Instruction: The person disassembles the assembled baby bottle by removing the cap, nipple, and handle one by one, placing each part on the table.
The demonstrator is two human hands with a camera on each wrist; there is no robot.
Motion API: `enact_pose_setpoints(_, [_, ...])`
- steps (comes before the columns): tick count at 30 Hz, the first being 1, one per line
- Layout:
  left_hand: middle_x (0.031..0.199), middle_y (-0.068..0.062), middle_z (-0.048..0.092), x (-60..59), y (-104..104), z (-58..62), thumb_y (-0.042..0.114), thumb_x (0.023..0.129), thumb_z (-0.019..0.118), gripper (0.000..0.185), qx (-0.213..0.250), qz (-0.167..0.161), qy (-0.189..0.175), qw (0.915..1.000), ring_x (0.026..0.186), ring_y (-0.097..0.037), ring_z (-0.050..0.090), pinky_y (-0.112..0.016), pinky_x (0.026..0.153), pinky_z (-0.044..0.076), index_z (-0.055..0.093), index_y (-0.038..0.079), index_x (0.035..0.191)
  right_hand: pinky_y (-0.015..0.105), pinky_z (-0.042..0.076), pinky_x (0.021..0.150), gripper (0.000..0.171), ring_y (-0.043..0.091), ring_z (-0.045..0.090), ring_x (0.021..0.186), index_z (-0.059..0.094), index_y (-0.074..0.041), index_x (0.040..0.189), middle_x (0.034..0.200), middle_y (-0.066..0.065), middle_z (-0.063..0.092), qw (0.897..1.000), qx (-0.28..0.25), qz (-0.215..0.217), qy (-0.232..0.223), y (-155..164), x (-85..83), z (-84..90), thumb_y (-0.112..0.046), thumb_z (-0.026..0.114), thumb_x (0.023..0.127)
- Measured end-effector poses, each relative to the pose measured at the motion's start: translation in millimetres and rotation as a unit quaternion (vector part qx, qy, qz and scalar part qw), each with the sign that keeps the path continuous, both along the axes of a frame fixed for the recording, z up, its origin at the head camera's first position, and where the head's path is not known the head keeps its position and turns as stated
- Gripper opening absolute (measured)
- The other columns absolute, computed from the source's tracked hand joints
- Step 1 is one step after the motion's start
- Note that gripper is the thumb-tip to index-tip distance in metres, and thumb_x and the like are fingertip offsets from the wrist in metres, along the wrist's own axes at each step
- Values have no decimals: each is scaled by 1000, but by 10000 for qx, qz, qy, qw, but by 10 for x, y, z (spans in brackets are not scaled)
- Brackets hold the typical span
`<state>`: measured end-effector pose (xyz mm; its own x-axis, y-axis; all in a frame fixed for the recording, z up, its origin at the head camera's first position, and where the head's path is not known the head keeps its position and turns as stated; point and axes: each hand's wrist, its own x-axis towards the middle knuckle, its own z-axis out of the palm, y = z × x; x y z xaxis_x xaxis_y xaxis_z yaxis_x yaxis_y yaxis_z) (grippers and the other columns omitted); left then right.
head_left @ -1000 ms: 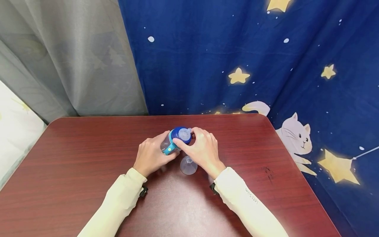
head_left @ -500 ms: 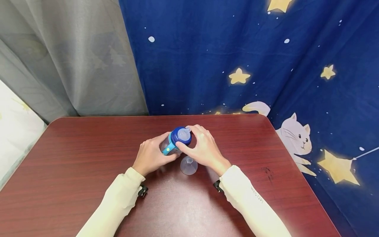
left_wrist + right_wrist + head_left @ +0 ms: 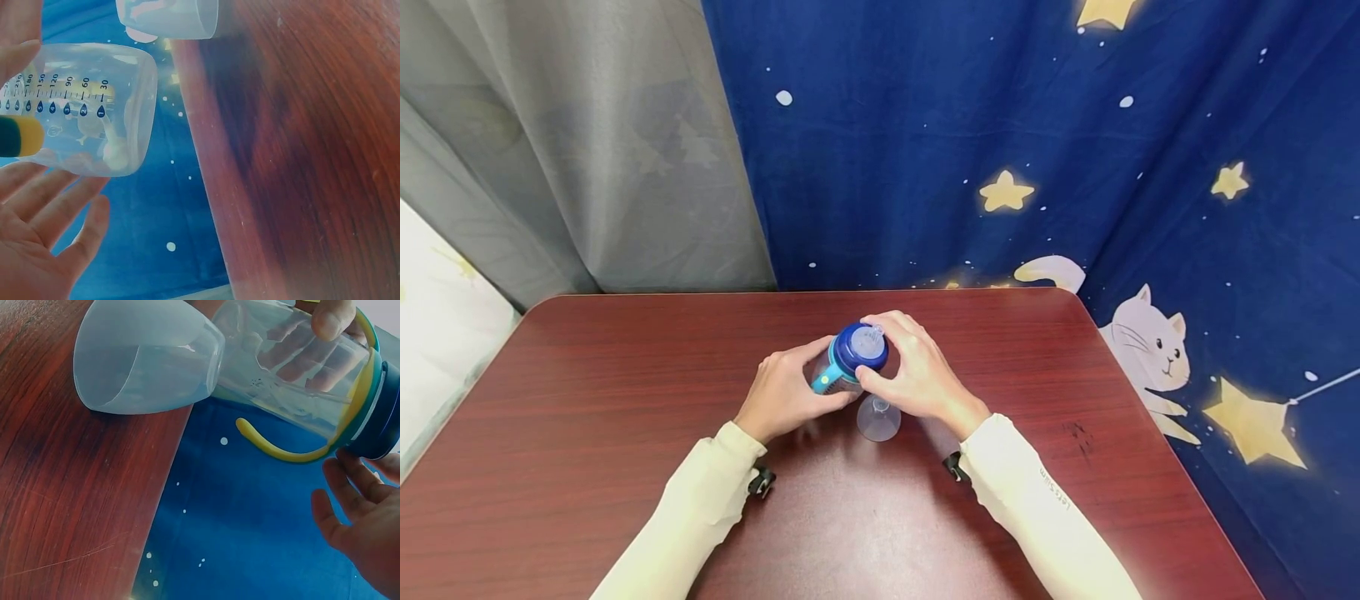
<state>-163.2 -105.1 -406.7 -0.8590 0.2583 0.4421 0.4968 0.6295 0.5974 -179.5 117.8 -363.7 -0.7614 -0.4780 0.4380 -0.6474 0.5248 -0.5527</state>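
Note:
A clear baby bottle (image 3: 842, 371) with a dark blue collar (image 3: 859, 350), a clear teat and teal-yellow handles is held just above the table's middle. My left hand (image 3: 822, 373) grips the bottle's body from the left. My right hand (image 3: 867, 350) curls round the blue collar from the right. The left wrist view shows the bottle (image 3: 81, 112) with its printed scale, and my left fingers (image 3: 44, 237) under it. In the right wrist view my right fingers (image 3: 356, 512) reach the collar (image 3: 381, 419) beside a yellow handle (image 3: 281, 447).
A clear plastic cap (image 3: 878, 418) stands on the dark red wooden table (image 3: 587, 400) just below my hands; it shows too as the cap (image 3: 147, 356) and cap (image 3: 169, 15). A blue star-and-cat cloth (image 3: 1000, 150) and a grey curtain (image 3: 587, 150) hang behind.
My right hand has turned round the blue collar, its fingers sliding over the top toward the left while its wrist swung right. The left hand kept its grip on the bottle.

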Motion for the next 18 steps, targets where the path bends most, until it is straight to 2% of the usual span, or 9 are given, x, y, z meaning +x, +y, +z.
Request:
enact_pose_setpoints(5, [103, 3, 73, -7, -8, -17, 48, 67, 89, 72, -20, -15, 62, 10000, 82, -12, 64, -37, 70, 51, 66, 17, 128, 44, 40, 102, 59, 16, 51, 120, 58, -14, 134, 128, -1, 58, 9999, 154, -34, 2, 0, 4, -2, -40, 70, 83])
enact_pose_setpoints(7, [102, 3, 73, -8, -10, -20, 48, 67, 88, 72, -50, 0, 98, 9999, 81, -12, 64, -37, 69, 52, 66, 17, 128, 46, 40, 100, 63, 16, 51, 120, 56, -15, 137, 129, 0, 57, 9995, 235, -217, 5, -13, 21, 3, -45, 69, 83])
enact_pose_setpoints(10, [100, 3, 73, -9, -6, -22, 49, 67, 88, 72, -123, 58, 161, 9998, 79, -12, 64, -36, 67, 51, 66, 18, 128, 45, 41, 97, 70, 17, 53, 117, 54, -17, 140, 127, 0, 58, 9968, 314, -740, 45, -50, 53, 13, -57, 67, 83])
enact_pose_setpoints(14, [97, 2, 73, -10, 10, -28, 51, 67, 87, 72, -276, 228, 279, 9990, 76, -13, 63, -36, 63, 51, 66, 19, 127, 40, 44, 86, 72, 15, 55, 100, 60, -17, 132, 107, -5, 62, 9874, 228, -1560, 155, -110, 84, 33, -68, 64, 81])
enact_pose_setpoints(18, [93, 0, 73, -8, 24, -36, 53, 66, 87, 72, -437, 427, 468, 9970, 72, -15, 63, -37, 59, 50, 66, 18, 126, 38, 44, 78, 64, 12, 53, 87, 67, -17, 116, 88, -9, 59, 9789, -23, -2040, 151, -156, 102, 62, -70, 66, 79])
